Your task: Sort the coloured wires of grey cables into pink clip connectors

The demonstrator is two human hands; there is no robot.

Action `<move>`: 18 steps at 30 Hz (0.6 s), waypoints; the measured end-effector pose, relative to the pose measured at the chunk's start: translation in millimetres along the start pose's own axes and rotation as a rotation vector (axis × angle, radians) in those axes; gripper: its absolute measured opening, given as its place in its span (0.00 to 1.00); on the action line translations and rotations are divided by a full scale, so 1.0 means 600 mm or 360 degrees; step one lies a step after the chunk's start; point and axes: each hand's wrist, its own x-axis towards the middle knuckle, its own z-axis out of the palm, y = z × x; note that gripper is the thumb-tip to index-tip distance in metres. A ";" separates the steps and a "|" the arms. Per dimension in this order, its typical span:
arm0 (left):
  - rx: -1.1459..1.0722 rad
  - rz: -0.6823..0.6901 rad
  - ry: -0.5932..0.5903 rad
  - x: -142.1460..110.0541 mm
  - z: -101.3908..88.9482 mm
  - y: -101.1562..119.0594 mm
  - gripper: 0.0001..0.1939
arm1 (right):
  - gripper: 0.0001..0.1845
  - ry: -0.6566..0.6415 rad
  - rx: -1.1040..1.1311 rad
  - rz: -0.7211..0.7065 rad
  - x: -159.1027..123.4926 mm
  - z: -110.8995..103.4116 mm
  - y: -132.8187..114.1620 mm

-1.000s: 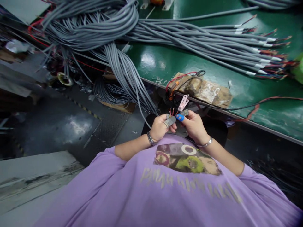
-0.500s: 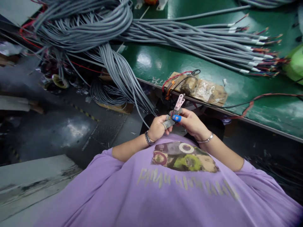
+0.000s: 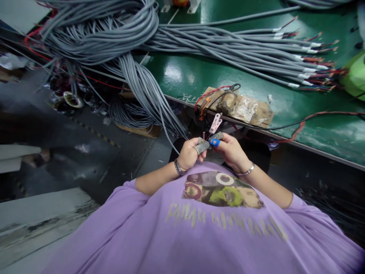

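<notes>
Close to my chest, my left hand (image 3: 190, 153) is closed, with grey wrapping on its fingers. It pinches a cable end, and thin red and dark wires (image 3: 204, 135) stick up from between its fingertips. My right hand (image 3: 230, 151) is closed beside it, wearing a blue thumb cover (image 3: 214, 142) and a grey fingertip wrap. Its thumb and finger pinch a dark wire that runs between the hands; the pinched end is hidden. Just beyond the right fingertips, a pink clip (image 3: 216, 123) hangs at the bench edge.
Bundled grey cables (image 3: 228, 47) with stripped ends lie across the green bench (image 3: 176, 76), some draping over its front edge. A worn wooden block (image 3: 242, 106) with red and black leads sits at that edge. A light green bag (image 3: 355, 76) is far right. Another person's leg (image 3: 19, 156) shows at left.
My hands have parted slightly, and the thin wires between them now stand more clearly in view. The right finger has shifted a little to the right. The other person's leg at left has moved.
</notes>
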 end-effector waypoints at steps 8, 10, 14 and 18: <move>0.0208 -0.0068 -0.0282 -0.009 -0.002 0.017 0.21 | 0.19 -0.0205 0.0008 0.0199 0.012 -0.018 -0.028; 0.0238 -0.0065 -0.0297 -0.009 -0.002 0.017 0.21 | 0.19 -0.0204 -0.0068 0.0192 0.012 -0.014 -0.030; 0.0221 -0.0086 -0.0256 -0.006 -0.004 0.009 0.21 | 0.18 -0.0138 -0.0177 0.0049 0.009 -0.008 -0.025; 0.0115 -0.0128 -0.0202 -0.002 -0.007 0.000 0.21 | 0.17 0.0102 -0.0180 -0.0084 0.014 -0.017 -0.017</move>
